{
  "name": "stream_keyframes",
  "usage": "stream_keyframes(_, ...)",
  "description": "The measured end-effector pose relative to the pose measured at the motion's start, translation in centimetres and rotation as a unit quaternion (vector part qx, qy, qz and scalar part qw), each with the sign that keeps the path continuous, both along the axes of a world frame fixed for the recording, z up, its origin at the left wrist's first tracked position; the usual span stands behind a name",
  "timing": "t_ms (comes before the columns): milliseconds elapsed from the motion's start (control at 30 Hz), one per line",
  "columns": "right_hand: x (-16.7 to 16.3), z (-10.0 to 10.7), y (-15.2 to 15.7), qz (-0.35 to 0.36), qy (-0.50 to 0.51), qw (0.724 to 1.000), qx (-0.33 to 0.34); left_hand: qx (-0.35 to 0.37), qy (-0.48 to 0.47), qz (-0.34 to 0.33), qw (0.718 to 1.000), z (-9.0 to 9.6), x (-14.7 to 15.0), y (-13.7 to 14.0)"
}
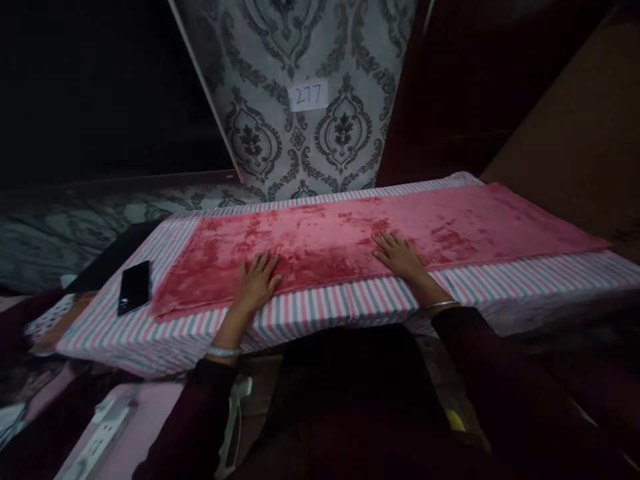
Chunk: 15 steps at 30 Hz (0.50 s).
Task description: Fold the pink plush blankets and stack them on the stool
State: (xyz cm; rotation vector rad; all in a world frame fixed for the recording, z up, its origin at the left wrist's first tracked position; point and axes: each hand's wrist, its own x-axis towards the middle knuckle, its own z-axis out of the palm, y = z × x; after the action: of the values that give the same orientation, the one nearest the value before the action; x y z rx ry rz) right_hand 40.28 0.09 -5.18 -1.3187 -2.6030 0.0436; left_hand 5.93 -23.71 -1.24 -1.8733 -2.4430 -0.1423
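A long pink-red plush blanket (320, 233), laid out flat in a strip, covers much of a striped cloth (320, 305) on a table. My left hand (256, 283) rests on the blanket's near left part, palm down with fingers spread. Farther right, my right hand (399, 255) lies flat on the same blanket, its fingers stretched away from me. Neither hand grips anything. Darker brushed patches mark the pile around both hands, while the right part looks smoother.
Left of the blanket a black phone (135, 287) lies on the striped cloth. Below at the left is a white power strip (100, 440). Patterned wallpaper (300, 147) with a paper label (309, 95) reading 277 stands behind. A brown panel (575, 133) borders the right.
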Motion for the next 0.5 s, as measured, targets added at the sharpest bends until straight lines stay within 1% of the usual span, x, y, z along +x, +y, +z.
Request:
stream_keyframes(67, 0.2, -0.4, 0.1, 0.0, -0.002, 1.0, 0.008, 0.026, 0.009, 0.046, 0.999, -0.9, -1.0, -3.3)
stream_keyframes(133, 0.3, -0.9, 0.4, 0.002, 0.004, 1.0, 0.021, 0.043, 0.018, 0.068, 0.997, -1.8, -1.7, -6.1)
stream_keyframes(200, 0.5, -1.3, 0.7, 0.005, 0.02, 0.999, 0.037, 0.059, 0.021, 0.078, 0.995, -2.3, -1.9, -7.9)
stream_keyframes(233, 0.5, -1.5, 0.7, 0.006, 0.031, 0.999, 0.043, 0.068, 0.02, 0.082, 0.994, -2.5, -1.9, -8.3)
stream_keyframes(300, 0.3, -1.7, 0.3, -0.002, 0.062, 0.997, 0.053, 0.087, 0.015, 0.079, 0.993, -2.7, -1.3, -8.1)
stream_keyframes(367, -0.4, -1.8, -1.0, 0.006, 0.104, 0.992, 0.068, 0.106, 0.005, 0.041, 0.993, -2.7, 0.0, -6.9)
stream_keyframes(433, -1.5, -2.0, -3.1, 0.057, 0.144, 0.984, 0.085, 0.124, -0.01, -0.02, 0.992, -2.8, 1.9, -5.0)
stream_keyframes(500, -2.9, -2.3, -5.4, 0.137, 0.162, 0.973, 0.09, 0.137, -0.024, -0.071, 0.988, -2.7, 4.0, -3.1)
